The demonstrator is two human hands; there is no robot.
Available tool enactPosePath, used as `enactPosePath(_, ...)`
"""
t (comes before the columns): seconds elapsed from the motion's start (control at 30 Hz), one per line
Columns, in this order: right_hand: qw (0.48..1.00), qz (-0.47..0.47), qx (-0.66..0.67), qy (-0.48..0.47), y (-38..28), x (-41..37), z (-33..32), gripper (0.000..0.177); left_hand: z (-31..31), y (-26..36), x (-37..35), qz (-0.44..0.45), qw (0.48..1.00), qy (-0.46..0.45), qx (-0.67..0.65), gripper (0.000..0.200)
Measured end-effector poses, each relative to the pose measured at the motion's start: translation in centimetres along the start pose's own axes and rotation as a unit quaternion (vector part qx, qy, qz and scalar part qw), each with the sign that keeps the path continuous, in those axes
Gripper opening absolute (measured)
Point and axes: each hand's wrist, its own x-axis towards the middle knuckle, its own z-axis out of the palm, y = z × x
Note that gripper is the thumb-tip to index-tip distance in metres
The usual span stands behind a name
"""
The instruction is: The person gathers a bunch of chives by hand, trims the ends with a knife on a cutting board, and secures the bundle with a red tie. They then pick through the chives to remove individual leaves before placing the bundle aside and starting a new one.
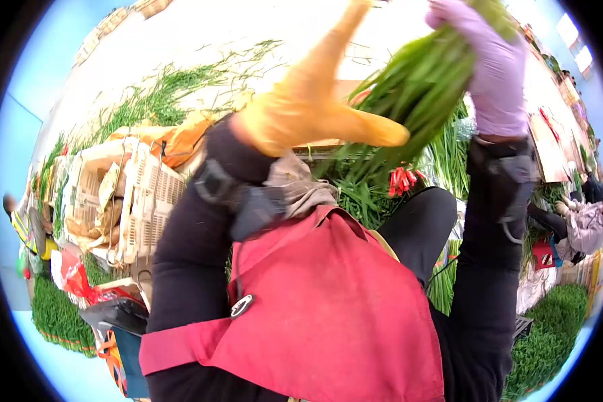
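My right hand [492, 84], in a purple glove, grips a bunch of garlic chives [419, 84] raised at the upper right. Its long green leaves hang down to the left and are smeared by motion. In an orange glove, my left hand [298, 114] is beside the leaves, thumb stretched toward them and fingers apart, holding nothing I can see. Its fingertips run to the top edge. Below the held bunch lie more chives [365, 201] and a cluster of red ties [403, 179] near my knee.
Loose green leaves [144, 104] lie scattered over the pale surface ahead. A cream plastic crate [153, 194] with brown wrapping stands at left, near orange cloth [184, 141]. Stacked greens [556, 331] are at lower right. Other people [586, 218] sit or stand at both sides.
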Motion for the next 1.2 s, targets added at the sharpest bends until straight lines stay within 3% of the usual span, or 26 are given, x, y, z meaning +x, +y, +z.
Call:
enactPosePath(0.03,0.998,0.019,0.023,-0.049,0.1,0.1,0.3,0.026,1.8,-0.2,1.6,0.049,0.998,-0.027,-0.038,0.131)
enactPosePath(0.1,0.994,0.026,0.077,-0.074,-0.1,-0.1,2.3,0.032,3.6,0.3,2.0,-0.091,0.993,0.008,-0.079,0.141)
enactPosePath(0.13,0.991,0.029,0.116,-0.067,0.6,-0.2,2.8,0.033,4.5,-1.5,1.8,-0.018,0.991,0.062,-0.117,0.138)
enactPosePath(0.2,0.98,0.051,0.184,-0.053,1.6,-0.1,3.5,0.032,5.0,-2.8,1.3,-0.018,0.982,0.142,-0.123,0.134)
enactPosePath(0.23,0.978,0.09,0.185,-0.027,2.1,0.2,4.1,0.032,5.2,-4.1,0.7,-0.028,0.969,0.157,-0.188,0.13)
enactPosePath(0.37,0.965,0.098,0.241,-0.022,4.7,1.0,5.7,0.031,4.9,-5.9,-0.5,-0.117,0.963,0.202,-0.137,0.109)
enactPosePath(0.47,0.961,0.074,0.258,-0.064,6.2,2.2,6.4,0.03,4.8,-7.2,-1.1,-0.123,0.957,0.239,-0.106,0.094)
enactPosePath(0.6,0.956,0.091,0.233,-0.152,9.7,4.5,8.4,0.05,4.0,-9.4,-1.5,-0.166,0.927,0.285,-0.178,0.087)
enactPosePath(0.63,0.953,0.095,0.228,-0.174,10.2,4.9,8.6,0.056,3.8,-9.2,-1.3,-0.166,0.916,0.314,-0.184,0.071)
enactPosePath(0.7,0.934,0.12,0.206,-0.265,8.4,5.5,7.7,0.088,2.6,-11.1,-2.5,-0.159,0.903,0.34,-0.21,0.059)
enactPosePath(0.77,0.928,0.094,0.152,-0.326,11.6,6.3,7.4,0.083,1.5,-10.8,-1.9,-0.179,0.878,0.404,-0.186,0.038)
enactPosePath(0.83,0.945,0.048,0.093,-0.311,15.8,7.3,5.9,0.079,-1.5,-11.9,-2.7,-0.227,0.855,0.431,-0.18,0.031)
enactPosePath(0.87,0.97,-0.032,0.065,-0.23,17.2,7.3,4.0,0.047,-3.3,-12.8,-3.6,-0.222,0.849,0.455,-0.15,0.041)
enactPosePath(0.93,0.981,0.122,0.014,-0.15,21.2,6.7,0.3,0.043,-7.4,-13.9,-4.3,-0.166,0.871,0.428,-0.174,0.068)
enactPosePath(1.0,0.949,0.268,-0.023,-0.166,28.9,3.5,-3.3,0.043,-10.4,-14.5,-4.1,-0.181,0.877,0.413,-0.169,0.07)
enactPosePath(1.07,0.913,0.247,-0.238,-0.221,35.9,-1.8,-6.0,0.048,-12.5,-15.6,-3.6,-0.177,0.911,0.359,-0.101,0.068)
enactPosePath(1.13,0.879,0.256,-0.314,-0.251,41.7,-7.5,-7.0,0.056,-12.9,-17.2,-2.6,-0.215,0.922,0.32,0.01,0.065)
enactPosePath(1.2,0.807,0.253,-0.444,-0.297,43.7,-10.4,-6.0,0.061,-13.0,-20.0,-2.3,-0.253,0.928,0.25,0.114,0.058)
